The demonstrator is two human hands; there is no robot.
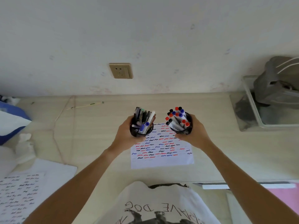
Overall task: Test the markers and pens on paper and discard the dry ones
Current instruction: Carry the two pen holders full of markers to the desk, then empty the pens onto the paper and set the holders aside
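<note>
Pen cups (141,130), one per hand (127,132)

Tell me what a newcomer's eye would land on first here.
Two black cups held up at the middle: the left hand grips the pen cup, the right hand grips the marker cup with red, blue and black caps. Below them on the desk lies a paper covered in coloured squiggles.

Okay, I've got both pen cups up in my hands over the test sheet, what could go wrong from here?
The left hand holds the pen cup tilted, so loose pens could slide out. The marker cup in the right hand is crammed; markers may spill. Both hands are occupied, so testing on the paper must wait.
</note>
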